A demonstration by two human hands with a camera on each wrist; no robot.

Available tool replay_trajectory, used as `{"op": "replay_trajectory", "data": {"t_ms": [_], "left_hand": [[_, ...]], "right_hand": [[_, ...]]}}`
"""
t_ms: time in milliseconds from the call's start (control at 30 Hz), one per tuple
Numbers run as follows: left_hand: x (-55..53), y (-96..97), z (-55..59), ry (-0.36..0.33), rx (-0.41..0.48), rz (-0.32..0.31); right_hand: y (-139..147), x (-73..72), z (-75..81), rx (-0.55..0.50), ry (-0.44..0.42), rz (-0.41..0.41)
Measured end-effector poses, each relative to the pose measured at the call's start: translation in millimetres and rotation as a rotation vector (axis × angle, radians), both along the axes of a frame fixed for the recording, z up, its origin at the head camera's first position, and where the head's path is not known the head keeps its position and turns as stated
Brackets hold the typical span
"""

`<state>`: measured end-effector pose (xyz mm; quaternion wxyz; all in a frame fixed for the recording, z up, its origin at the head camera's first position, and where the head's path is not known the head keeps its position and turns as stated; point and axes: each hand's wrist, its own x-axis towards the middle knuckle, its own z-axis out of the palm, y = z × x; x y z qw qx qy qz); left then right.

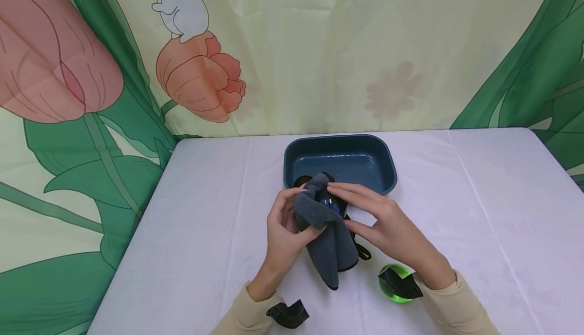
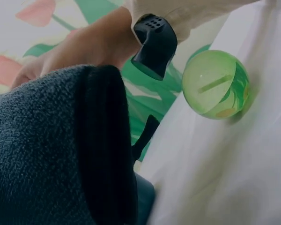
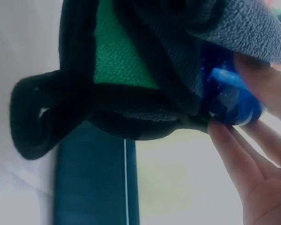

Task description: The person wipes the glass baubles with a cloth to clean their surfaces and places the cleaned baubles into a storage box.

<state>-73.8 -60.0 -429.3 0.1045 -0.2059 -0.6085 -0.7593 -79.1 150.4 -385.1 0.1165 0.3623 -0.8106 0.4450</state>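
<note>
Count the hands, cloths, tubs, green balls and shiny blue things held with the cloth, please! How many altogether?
Hands: 2, one left hand and one right hand
Cloths: 1 grey cloth
Tubs: 1 dark blue tub
Green balls: 1 green ball
Shiny blue things: 1 shiny blue thing
Total: 6

The tray [image 1: 351, 160] stands on the table [image 1: 201, 233] behind the cloth [image 1: 335, 246]; the ball [image 2: 213, 84] lies nearer, to the right.
</note>
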Motion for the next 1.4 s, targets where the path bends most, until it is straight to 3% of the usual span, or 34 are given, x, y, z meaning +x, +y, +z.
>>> {"op": "replay_trajectory", "data": {"t_ms": [267, 600, 967, 1400], "left_hand": [[-1.3, -1.4, 1.6, 0.026, -0.006, 0.008], [-1.2, -2.8, 4.8, 0.032, 0.004, 0.023], [-1.0, -3.5, 5.9, 0.052, -0.012, 0.044], [1.5, -4.1, 8.1, 0.004, -0.044, 0.053]], "right_hand": [[0.8, 0.8, -2.5, -0.022, -0.071, -0.032], [-3.9, 1.6, -0.3, -0.110, -0.097, -0.017], [-1.3, 1.8, 0.5, -0.209, -0.230, -0.012], [1.8, 0.0, -3.2, -0.261, -0.300, -0.006]]}}
